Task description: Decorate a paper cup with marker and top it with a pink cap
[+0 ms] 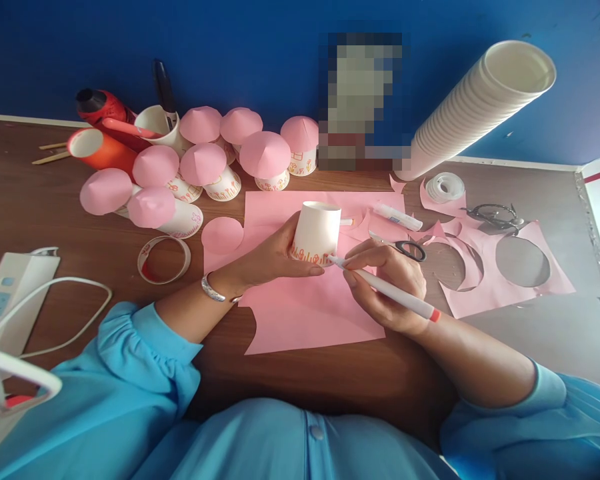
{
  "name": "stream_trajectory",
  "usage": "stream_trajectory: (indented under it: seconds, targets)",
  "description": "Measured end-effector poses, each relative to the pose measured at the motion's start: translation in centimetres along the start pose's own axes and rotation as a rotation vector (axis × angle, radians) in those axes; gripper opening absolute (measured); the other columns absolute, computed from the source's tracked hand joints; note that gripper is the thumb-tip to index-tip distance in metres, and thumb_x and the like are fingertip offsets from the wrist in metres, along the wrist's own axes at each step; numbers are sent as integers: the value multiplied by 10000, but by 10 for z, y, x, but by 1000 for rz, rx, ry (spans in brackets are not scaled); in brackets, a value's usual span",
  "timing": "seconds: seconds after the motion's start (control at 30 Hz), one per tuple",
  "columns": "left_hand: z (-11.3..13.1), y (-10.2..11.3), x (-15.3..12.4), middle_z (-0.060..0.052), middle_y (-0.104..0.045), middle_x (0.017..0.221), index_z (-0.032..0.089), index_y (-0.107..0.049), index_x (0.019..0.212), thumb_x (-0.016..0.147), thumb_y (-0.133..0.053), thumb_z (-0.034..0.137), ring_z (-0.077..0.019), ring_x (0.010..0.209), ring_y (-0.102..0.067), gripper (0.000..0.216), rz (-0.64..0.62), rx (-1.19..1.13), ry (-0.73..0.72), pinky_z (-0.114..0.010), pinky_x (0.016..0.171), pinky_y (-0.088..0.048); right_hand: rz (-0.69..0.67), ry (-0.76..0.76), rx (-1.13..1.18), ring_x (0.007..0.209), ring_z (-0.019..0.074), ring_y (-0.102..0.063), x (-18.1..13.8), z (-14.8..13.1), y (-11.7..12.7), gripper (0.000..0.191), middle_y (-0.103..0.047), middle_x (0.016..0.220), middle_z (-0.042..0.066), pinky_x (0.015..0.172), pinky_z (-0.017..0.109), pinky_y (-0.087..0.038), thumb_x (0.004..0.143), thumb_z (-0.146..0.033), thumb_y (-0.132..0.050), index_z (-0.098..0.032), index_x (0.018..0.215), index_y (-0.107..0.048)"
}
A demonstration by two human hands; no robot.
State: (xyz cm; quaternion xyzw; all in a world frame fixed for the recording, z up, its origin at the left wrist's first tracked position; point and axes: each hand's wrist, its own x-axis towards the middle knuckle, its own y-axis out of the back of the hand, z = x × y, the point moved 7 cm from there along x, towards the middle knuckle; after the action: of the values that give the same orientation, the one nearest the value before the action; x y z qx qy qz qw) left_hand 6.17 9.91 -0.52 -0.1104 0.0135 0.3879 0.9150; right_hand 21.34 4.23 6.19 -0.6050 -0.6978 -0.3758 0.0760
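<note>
Touching the white cup [320,225] low on its R side, the marker [380,285] slants down-right, tip up-left, pinched in R hand's [403,270] fingers; L hand [279,248], nearer, grips the cup over pink paper [310,313]. Count: 1 cup, 1 marker held; 8 cone-topped cups [265,155] back-L.

- Left hand [279,255]: fingers partly hidden behind the white cup [317,225].
- Pixelated panel [364,93]: contents obscured.
- Power strip [23,287]: cut off by the left edge.
- White tube [398,217]: label too small to read.
- Blue garment [260,440]: cropped at the lower edge.
</note>
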Motion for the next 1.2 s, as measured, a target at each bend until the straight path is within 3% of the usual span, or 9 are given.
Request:
stream_trajectory:
  seconds: [1.2]
  targets:
    - [-2,2,-2,-130,-649,1376,267,-525,1477,804,-902,371,-289,1183,-645,778,22,23,37,-365,892,-580,6,6,-5,672,162,-696,-1,0,0,167,-707,799,14,587,294,-563,915,-83,-640,-231,987,-618]
